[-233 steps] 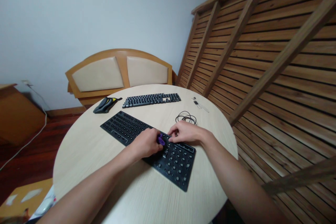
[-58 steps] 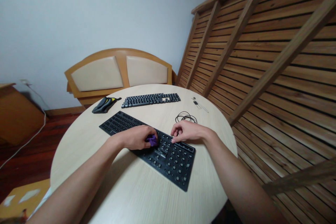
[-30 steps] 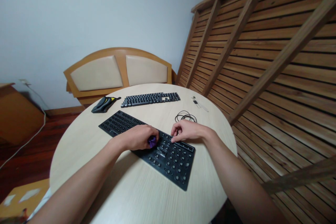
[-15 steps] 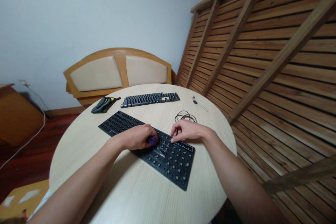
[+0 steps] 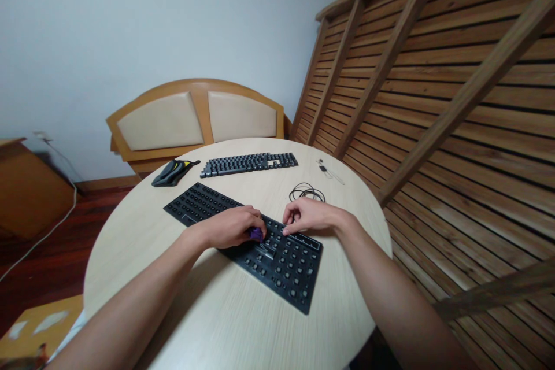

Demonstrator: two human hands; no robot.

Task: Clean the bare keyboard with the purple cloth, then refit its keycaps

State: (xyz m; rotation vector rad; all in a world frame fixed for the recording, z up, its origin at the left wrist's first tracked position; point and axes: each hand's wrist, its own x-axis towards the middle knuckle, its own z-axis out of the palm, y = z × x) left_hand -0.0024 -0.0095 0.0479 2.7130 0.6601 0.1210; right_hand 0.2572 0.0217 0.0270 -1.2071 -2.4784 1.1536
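Observation:
A black keyboard with its keycaps off lies slantwise on the round table, its small switches showing in rows. My left hand is closed around a purple cloth and presses it down among the switches, right of the keyboard's middle. What part of the cloth the palm covers is hidden. My right hand rests at the keyboard's far edge, with thumb and fingers curled near its top right strip. Whether anything small sits between those fingers I cannot make out.
Rows of dark keycaps lie at the table's far side, with a black-and-yellow item to their left. A coiled black cable sits beyond my right hand. Small tools lie farther right. Wooden slats lean beside the table.
My left hand has shifted slightly to the right across the switches with the purple cloth. My right hand stays in the same spot on the keyboard.

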